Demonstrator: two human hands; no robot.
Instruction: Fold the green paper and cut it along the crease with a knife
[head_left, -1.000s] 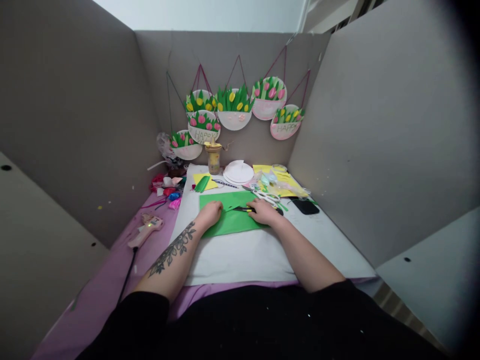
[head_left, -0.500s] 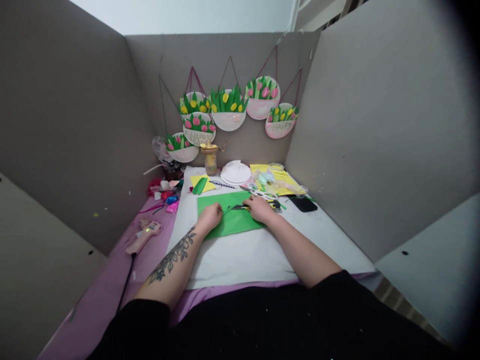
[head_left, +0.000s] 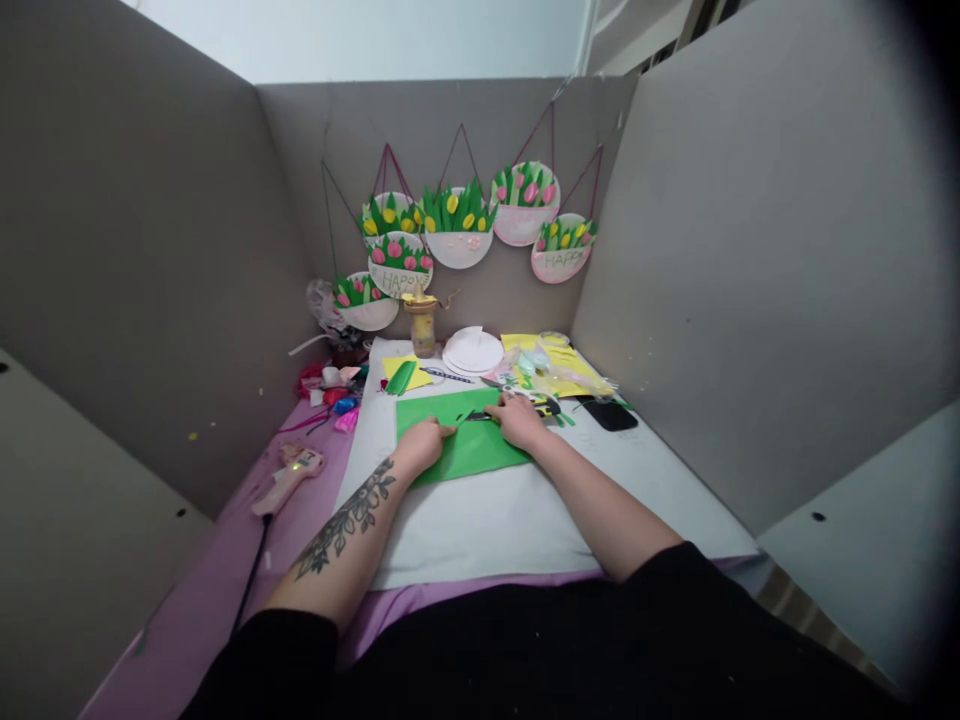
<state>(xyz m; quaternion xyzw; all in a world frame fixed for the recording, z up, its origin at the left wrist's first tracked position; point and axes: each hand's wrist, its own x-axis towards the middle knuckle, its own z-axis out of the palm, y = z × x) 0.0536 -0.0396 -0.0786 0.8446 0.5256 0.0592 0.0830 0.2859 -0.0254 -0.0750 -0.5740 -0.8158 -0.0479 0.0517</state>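
A green paper sheet [head_left: 480, 450] lies on the white table cover under both hands. My left hand [head_left: 424, 445] is at the sheet's left part, fingers closed at the end of a thin green paper strip [head_left: 463, 419]. My right hand [head_left: 519, 420] is closed around scissors [head_left: 478, 415] with dark blades pointing left and yellow-and-black handles showing beyond the fingers. The blade tips reach close to the strip. How the fingers sit in the handles is hidden.
White paper plates [head_left: 472, 352], a jar [head_left: 423, 330] and green leaf cutouts [head_left: 401, 377] on yellow paper stand behind the sheet. A phone [head_left: 611, 414] lies right. A glue gun [head_left: 289, 478] with its cord lies left. Plate baskets with paper tulips [head_left: 459, 245] hang on the back panel.
My left hand has shifted slightly, its index finger now stretched toward the scissor tips. The right hand stays about in place with the scissors. The whole view has moved a little.
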